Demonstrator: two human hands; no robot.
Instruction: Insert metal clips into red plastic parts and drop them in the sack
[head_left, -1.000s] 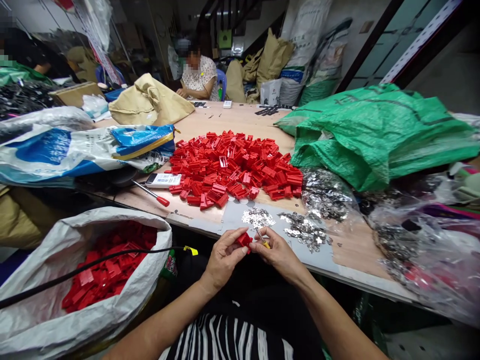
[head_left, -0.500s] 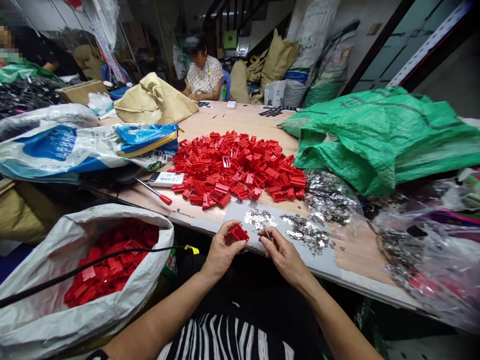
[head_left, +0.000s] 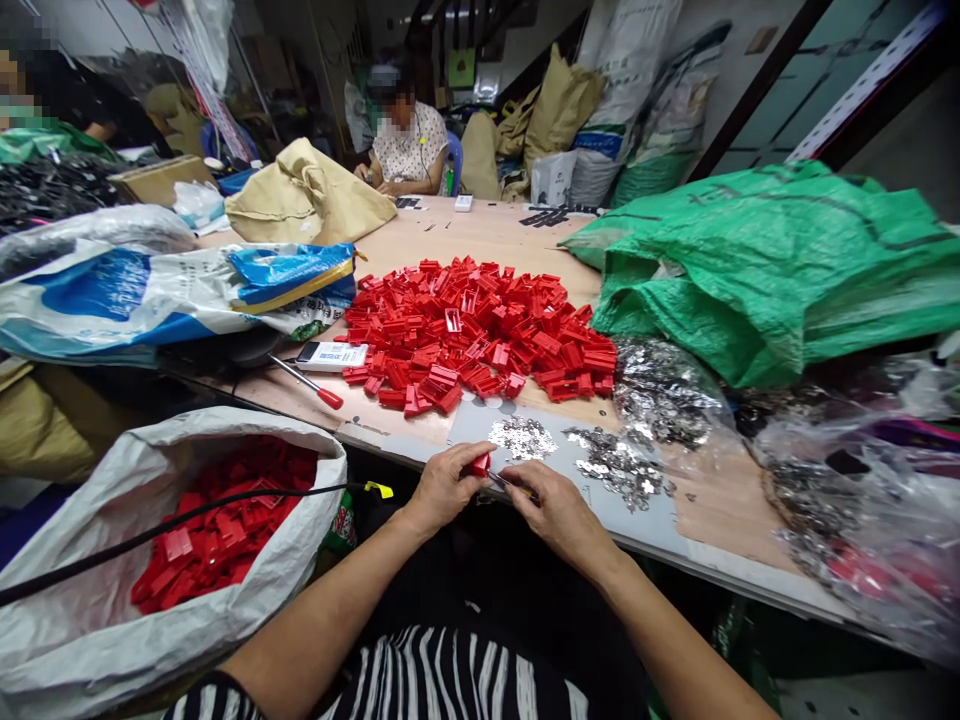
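Observation:
My left hand (head_left: 448, 488) is closed around a small red plastic housing (head_left: 480, 465), holding it at the table's front edge. From the right, my right hand (head_left: 556, 508) pinches a slim metal tool (head_left: 498, 481), its tip at the red housing; its exact kind is too small to make out. Just beyond both hands lie small bright metal plates (head_left: 521, 437) on a grey sheet, with darker metal plates (head_left: 619, 465) beside them. A large heap of similar red housings (head_left: 480, 330) covers the middle of the table.
A white sack (head_left: 300, 435) of red housings stands open at my left. A red-handled screwdriver (head_left: 328, 397) lies near a white box (head_left: 334, 356). A green woven sack (head_left: 772, 270) and plastic bags of metal parts (head_left: 667, 400) lie right. Another person (head_left: 409, 150) sits across the table.
My right hand has moved left and turned, bringing the tool's tip up to the red housing. My left hand has turned the housing, so less of it shows.

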